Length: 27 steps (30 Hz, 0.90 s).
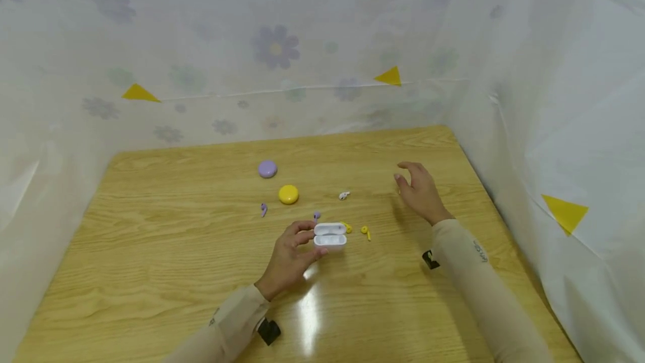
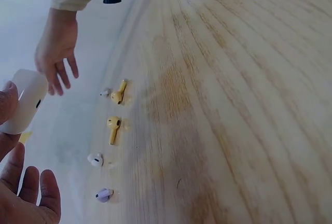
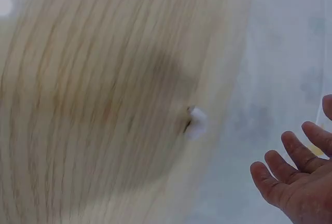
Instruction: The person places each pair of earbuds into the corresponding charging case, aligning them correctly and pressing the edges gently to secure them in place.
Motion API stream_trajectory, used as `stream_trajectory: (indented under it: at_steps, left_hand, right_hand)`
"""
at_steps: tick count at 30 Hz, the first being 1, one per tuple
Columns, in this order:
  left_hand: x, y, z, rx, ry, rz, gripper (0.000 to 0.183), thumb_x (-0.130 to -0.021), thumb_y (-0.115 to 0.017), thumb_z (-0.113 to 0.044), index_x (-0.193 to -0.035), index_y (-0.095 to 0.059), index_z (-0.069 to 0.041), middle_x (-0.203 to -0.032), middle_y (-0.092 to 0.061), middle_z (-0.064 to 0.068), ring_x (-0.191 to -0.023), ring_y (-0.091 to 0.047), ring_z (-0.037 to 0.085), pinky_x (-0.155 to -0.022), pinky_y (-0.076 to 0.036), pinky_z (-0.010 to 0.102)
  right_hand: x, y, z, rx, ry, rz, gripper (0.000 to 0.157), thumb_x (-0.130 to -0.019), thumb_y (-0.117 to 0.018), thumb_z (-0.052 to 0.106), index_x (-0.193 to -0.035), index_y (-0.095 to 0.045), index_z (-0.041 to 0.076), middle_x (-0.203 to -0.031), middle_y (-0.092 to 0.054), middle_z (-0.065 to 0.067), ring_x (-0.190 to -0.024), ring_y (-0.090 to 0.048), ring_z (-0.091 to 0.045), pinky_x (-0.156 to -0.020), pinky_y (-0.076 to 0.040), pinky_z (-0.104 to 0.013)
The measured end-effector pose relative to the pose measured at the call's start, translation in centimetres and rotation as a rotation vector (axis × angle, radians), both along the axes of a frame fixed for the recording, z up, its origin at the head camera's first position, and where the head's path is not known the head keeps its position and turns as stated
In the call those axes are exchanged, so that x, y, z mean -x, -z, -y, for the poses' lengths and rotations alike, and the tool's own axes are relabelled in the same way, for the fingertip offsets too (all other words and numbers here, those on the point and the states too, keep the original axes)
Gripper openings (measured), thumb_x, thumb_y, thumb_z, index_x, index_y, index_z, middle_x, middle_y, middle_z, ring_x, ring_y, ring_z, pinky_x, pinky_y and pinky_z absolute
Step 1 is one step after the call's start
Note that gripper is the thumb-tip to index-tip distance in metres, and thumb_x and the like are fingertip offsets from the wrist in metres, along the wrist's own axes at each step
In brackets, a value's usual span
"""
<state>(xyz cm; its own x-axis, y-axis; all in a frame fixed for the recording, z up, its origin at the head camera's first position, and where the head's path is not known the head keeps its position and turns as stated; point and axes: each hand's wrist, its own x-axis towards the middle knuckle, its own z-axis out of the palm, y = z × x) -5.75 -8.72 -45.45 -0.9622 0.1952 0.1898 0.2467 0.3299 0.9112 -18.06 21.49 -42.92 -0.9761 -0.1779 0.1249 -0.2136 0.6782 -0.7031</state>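
Note:
A white earbud case (image 1: 330, 235) with its lid up is gripped between the thumb and fingers of my left hand (image 1: 289, 256), raised over the table. In the left wrist view the same case (image 2: 25, 100) shows its white back beside my fingers. My right hand (image 1: 420, 195) is held above the right part of the table, fingers loosely spread and holding nothing. A white earbud (image 3: 196, 123) lies on the wood in the right wrist view. Two yellow earbuds (image 1: 365, 231) and a purple earbud (image 1: 316, 215) lie near the held case.
A round purple case (image 1: 267, 169) and a round yellow case (image 1: 289, 194) rest farther back, both closed. Another purple earbud (image 1: 263, 209) lies left of them, and a white earbud (image 1: 344, 195) right. Flowered white sheeting (image 1: 275, 46) hangs around the wooden table (image 1: 166, 228).

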Motion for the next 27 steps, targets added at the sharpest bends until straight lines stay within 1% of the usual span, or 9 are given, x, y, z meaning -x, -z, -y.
stream_trajectory:
  at_steps: [3,7,9,12,14,16,22,24,27]
  left_hand:
    - [0.1,0.0,0.0,-0.003,0.004,0.000,0.029,-0.077,-0.079,-0.013,-0.103,-0.073,-0.004,-0.120,-0.061,0.009,-0.116,-0.057,0.026,-0.091,-0.053,0.045]
    - [0.2,0.0,0.0,-0.008,0.007,0.006,0.030,-0.077,-0.078,-0.013,-0.104,-0.072,-0.003,-0.120,-0.061,0.010,-0.116,-0.056,0.026,-0.091,-0.053,0.044]
    - [0.2,0.0,0.0,-0.009,0.009,0.016,0.031,-0.077,-0.078,-0.013,-0.105,-0.072,-0.002,-0.120,-0.061,0.010,-0.116,-0.056,0.025,-0.091,-0.053,0.044]
    - [0.3,0.1,0.0,-0.007,0.009,0.026,0.033,-0.077,-0.078,-0.013,-0.107,-0.072,-0.002,-0.119,-0.061,0.009,-0.116,-0.056,0.025,-0.091,-0.053,0.044]
    - [0.4,0.1,0.0,-0.005,0.008,0.027,0.033,-0.077,-0.078,-0.013,-0.107,-0.071,-0.002,-0.119,-0.061,0.009,-0.116,-0.056,0.025,-0.092,-0.053,0.044]
    - [0.4,0.1,0.0,-0.003,0.009,0.025,0.033,-0.077,-0.078,-0.014,-0.108,-0.071,-0.003,-0.119,-0.061,0.009,-0.116,-0.056,0.025,-0.092,-0.053,0.045]
    - [0.6,0.1,0.1,-0.008,0.007,0.040,0.032,-0.078,-0.078,-0.014,-0.108,-0.071,-0.003,-0.120,-0.061,0.009,-0.117,-0.056,0.024,-0.092,-0.052,0.046]
    - [0.6,0.1,0.0,-0.012,0.003,0.050,0.032,-0.077,-0.078,-0.013,-0.107,-0.072,-0.003,-0.120,-0.061,0.009,-0.117,-0.056,0.024,-0.092,-0.052,0.046]
    - [0.6,0.1,0.0,-0.014,0.002,0.057,0.032,-0.077,-0.078,-0.012,-0.107,-0.072,-0.003,-0.120,-0.061,0.009,-0.117,-0.056,0.024,-0.093,-0.052,0.045]
  right_hand:
    - [1.2,0.7,-1.5,-0.072,0.010,0.096,0.047,-0.101,-0.042,0.020,-0.140,-0.037,-0.005,-0.143,-0.038,-0.030,-0.133,-0.035,-0.046,-0.108,-0.031,-0.062]
    - [2.3,2.1,-2.9,-0.176,-0.005,0.227,0.051,-0.101,-0.037,0.018,-0.143,-0.029,-0.008,-0.144,-0.033,-0.035,-0.132,-0.034,-0.050,-0.107,-0.031,-0.063]
    - [2.6,2.9,-3.4,-0.220,-0.009,0.280,0.051,-0.101,-0.036,0.019,-0.144,-0.028,-0.007,-0.145,-0.032,-0.034,-0.132,-0.033,-0.050,-0.108,-0.031,-0.063]
    - [3.0,3.8,-3.7,-0.254,-0.012,0.315,0.051,-0.101,-0.035,0.022,-0.144,-0.030,-0.005,-0.147,-0.031,-0.033,-0.134,-0.031,-0.051,-0.108,-0.030,-0.063]
    - [3.2,4.3,-3.8,-0.256,-0.007,0.304,0.049,-0.101,-0.037,0.022,-0.143,-0.034,-0.004,-0.146,-0.032,-0.032,-0.134,-0.031,-0.051,-0.108,-0.030,-0.063]
    - [3.3,4.5,-3.8,-0.262,-0.007,0.272,0.046,-0.101,-0.038,0.021,-0.140,-0.039,-0.004,-0.145,-0.036,-0.031,-0.133,-0.031,-0.051,-0.108,-0.030,-0.064]
    - [3.4,4.5,-3.8,-0.275,-0.009,0.209,0.037,-0.099,-0.042,0.018,-0.128,-0.053,-0.002,-0.140,-0.044,-0.029,-0.132,-0.034,-0.050,-0.106,-0.030,-0.066]
    - [3.2,4.6,-3.8,-0.276,0.005,0.196,0.035,-0.099,-0.043,0.019,-0.124,-0.055,-0.001,-0.138,-0.045,-0.028,-0.130,-0.036,-0.050,-0.104,-0.032,-0.066]
    - [2.9,4.7,-3.5,-0.280,0.059,0.164,0.035,-0.098,-0.045,0.024,-0.116,-0.057,-0.003,-0.134,-0.047,-0.029,-0.125,-0.040,-0.049,-0.101,-0.033,-0.065]
